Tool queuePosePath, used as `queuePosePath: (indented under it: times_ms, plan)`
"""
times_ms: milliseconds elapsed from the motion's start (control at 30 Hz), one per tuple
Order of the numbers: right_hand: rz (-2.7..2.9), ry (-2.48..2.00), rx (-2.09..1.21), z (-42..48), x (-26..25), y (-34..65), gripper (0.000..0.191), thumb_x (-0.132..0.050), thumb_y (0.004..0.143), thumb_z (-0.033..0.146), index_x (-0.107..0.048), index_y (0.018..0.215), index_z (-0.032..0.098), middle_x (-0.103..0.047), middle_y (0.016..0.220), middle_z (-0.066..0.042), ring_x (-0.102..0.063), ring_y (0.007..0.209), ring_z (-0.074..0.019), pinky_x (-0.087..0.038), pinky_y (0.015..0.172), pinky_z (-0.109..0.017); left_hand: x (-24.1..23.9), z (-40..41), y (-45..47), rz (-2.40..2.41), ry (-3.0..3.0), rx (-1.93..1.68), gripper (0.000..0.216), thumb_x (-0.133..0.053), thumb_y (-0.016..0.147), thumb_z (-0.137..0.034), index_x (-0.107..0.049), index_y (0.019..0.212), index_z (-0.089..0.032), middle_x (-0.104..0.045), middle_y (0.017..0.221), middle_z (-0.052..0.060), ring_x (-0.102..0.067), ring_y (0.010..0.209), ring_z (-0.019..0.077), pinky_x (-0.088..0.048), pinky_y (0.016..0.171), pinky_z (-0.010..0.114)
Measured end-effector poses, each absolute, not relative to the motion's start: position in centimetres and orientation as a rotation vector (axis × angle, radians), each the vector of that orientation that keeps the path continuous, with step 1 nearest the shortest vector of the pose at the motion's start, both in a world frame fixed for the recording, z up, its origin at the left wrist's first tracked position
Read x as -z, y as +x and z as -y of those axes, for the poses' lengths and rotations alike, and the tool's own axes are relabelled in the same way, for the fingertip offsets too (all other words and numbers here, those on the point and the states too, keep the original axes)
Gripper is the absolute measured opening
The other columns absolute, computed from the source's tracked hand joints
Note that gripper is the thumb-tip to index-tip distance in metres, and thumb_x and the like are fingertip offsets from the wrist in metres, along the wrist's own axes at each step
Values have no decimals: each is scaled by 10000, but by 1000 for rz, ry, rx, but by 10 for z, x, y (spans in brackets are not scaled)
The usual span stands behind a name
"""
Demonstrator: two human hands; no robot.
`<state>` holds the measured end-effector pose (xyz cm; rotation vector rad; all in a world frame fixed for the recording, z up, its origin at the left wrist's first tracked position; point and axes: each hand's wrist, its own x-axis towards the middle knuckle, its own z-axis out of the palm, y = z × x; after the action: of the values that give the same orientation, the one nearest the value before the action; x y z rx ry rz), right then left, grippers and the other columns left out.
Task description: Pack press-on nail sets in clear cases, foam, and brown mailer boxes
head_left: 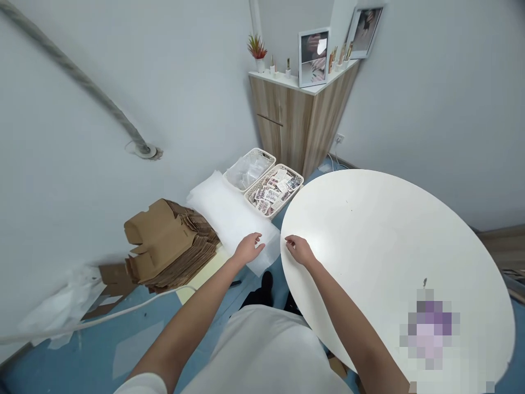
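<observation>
My left hand [247, 249] rests on the near end of a stack of white foam sheets [229, 216], fingers curled over its edge. My right hand [301, 250] sits at the left rim of a round white table [389, 246], fingers bent and close together, and I cannot see anything in them. The two hands are a short gap apart, on either side of the table's edge.
A pile of flat brown cardboard boxes [168, 246] lies left of the foam. Behind it stand a basket of clear bags [251, 168] and a basket of small printed packets [274, 190]. A wooden corner cabinet [299, 117] carries frames and a plant. Blue floor below.
</observation>
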<state>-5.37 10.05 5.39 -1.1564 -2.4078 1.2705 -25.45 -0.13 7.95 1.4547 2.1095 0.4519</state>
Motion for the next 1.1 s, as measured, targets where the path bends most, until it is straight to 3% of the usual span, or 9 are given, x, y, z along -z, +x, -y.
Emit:
queuePosePath:
  times_ms: [200,367,567,800,1100]
  plan:
    - [2472,-1129,-1067,-133,-65,-109,252,-439,802,191,-590,1003,195,-622,970,-48,-546,900,-164,-400,802,-278,-84,-64,-300,-2155,1668,-360,311,-481,787,-341,-579,1026,-168,-601,1057,86,-534,1007,216,-393,887,337]
    - [2658,-1308,-780,-164,-71,-159,270,-454,804,202,-580,1043,206,-581,1043,-74,-497,985,-202,-357,828,-297,-76,-118,-333,-2162,1605,-134,298,-432,806,-290,-547,1070,-217,-611,1080,61,-537,1021,227,-382,848,361]
    - [2860,-1402,-628,-189,-61,-208,286,-409,821,176,-576,1048,226,-584,1019,-73,-484,987,-213,-337,808,-321,-57,-151,-360,-2115,1666,-25,280,-412,800,-224,-545,1046,-236,-608,1070,69,-511,1033,237,-198,953,482]
    - [2937,-1377,-634,-208,-40,-252,333,-410,812,129,-551,1095,234,-570,1023,-104,-464,976,-230,-332,790,-339,-32,-161,-374,-2090,1632,-64,182,-455,738,-163,-623,807,-176,-642,858,113,-509,956,285,-131,932,533]
    - [2785,-1486,-795,-218,-13,-267,281,-446,764,117,-573,1001,196,-554,954,-104,-492,899,-217,-355,745,-304,-26,-163,-378,-1952,1564,-123,162,-497,687,-130,-627,771,-178,-639,842,112,-478,985,299,-122,922,553]
